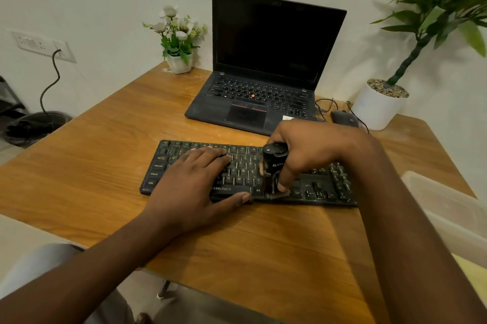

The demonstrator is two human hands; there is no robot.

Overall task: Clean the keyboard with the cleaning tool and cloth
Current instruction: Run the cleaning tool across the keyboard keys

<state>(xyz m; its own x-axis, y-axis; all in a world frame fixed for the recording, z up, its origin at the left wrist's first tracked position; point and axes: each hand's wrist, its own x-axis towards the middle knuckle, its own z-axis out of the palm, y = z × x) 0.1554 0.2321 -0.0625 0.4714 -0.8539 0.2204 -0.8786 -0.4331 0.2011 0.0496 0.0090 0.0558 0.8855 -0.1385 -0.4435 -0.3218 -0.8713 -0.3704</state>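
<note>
Head view: right hand (303, 149) holds cleaning tool (274, 168) upright on keyboard (324, 186).

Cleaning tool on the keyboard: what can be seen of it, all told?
The cleaning tool is a small black gadget, glossy like plastic, with a pale logo on its side. It stands roughly upright on the keyboard near the front edge. The right hand grips it from the right. Its lower end is blurred. The left hand rests on the keyboard too, apart from it.
</note>
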